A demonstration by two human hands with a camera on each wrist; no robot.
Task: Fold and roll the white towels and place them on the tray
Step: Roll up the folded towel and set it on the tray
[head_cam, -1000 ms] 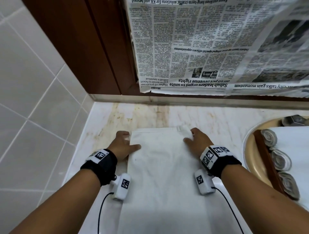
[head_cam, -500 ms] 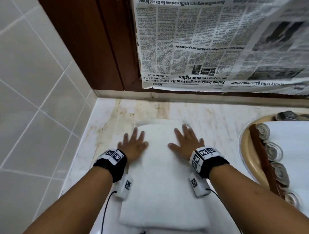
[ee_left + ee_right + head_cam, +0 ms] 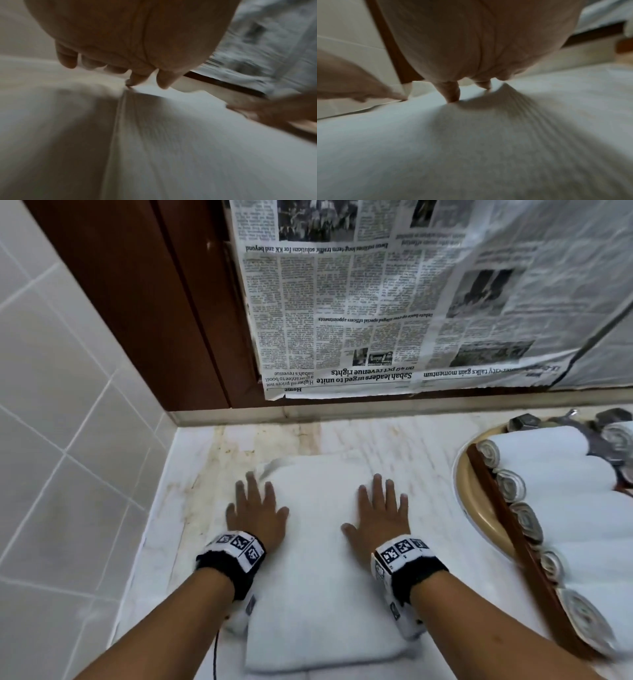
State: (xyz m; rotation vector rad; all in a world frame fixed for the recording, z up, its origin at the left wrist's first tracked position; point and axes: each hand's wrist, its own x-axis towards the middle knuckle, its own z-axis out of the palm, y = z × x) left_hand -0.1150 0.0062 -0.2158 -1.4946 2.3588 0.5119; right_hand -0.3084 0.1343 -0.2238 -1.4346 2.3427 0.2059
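Two hands are lying flat on the folded white terry towel (image 3: 318,559) on the pale marble bench (image 3: 404,440), the left hand (image 3: 255,513) and right hand (image 3: 378,520) pressing with fingers straight and spread, gripping nothing. Five soft rolled white towels (image 3: 548,474) are sitting on the brown wooden tray (image 3: 507,522) nearby. Plush layers may be shifting, I suspect, if pressure is uneven, skewing the roll.
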